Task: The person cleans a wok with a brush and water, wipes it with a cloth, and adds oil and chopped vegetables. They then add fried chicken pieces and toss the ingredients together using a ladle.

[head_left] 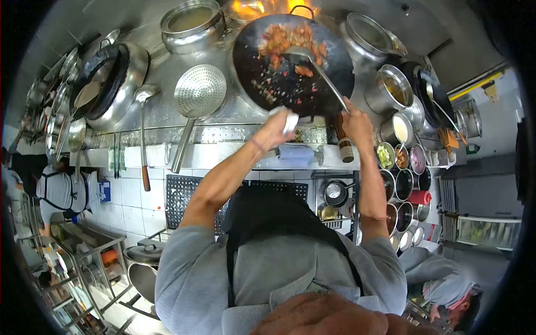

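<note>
A big black wok (pixel 335 84) sits tilted over the stove, its far side near the flames. Reddish-brown chopped food (pixel 290 40) lies toward the wok's far side, with small red and white bits scattered nearer me. My left hand (pixel 271 129) is closed around a folded white cloth (pixel 290 121) at the wok's near rim; the exact grip on the rim is hidden. My right hand (pixel 357 127) is closed on the handle of a metal ladle (pixel 326 78). The ladle's bowl rests among the food inside the wok.
Flames (pixel 248 8) burn behind the wok. A perforated strainer (pixel 200 92) and another long-handled ladle (pixel 143 128) lie to the left. Metal pots (pixel 191 25) flank the wok. Ingredient containers (pixel 385 155) line the right. Other people (pixel 64 187) are at far left and lower right.
</note>
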A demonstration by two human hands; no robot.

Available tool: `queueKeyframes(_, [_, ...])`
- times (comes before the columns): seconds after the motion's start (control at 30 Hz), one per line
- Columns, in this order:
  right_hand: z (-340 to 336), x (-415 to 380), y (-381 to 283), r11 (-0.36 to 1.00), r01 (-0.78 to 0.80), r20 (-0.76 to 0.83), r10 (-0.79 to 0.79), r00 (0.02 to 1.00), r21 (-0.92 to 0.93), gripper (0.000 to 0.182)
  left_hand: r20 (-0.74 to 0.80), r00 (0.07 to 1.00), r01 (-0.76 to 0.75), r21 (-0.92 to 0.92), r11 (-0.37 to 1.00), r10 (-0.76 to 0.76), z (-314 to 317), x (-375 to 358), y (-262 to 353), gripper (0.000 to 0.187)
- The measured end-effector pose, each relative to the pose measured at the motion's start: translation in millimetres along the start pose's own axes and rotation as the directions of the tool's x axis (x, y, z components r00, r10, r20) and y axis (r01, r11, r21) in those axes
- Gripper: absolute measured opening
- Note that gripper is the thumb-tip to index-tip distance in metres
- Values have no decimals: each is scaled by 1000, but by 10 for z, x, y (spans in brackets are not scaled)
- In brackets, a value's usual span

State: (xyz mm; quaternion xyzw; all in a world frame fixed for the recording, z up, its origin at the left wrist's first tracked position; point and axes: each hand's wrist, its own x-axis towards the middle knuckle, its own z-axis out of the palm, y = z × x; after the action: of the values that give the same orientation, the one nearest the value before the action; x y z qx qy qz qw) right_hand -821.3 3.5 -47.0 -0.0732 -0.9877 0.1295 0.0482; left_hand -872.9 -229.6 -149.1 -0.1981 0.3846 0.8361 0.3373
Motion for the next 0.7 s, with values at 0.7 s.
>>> queueKeyframes(0.7, [-686,-1000,9,990,-56,36,61,997,-128,49,79,990,137,-285,949,-119,130,368,921,25])
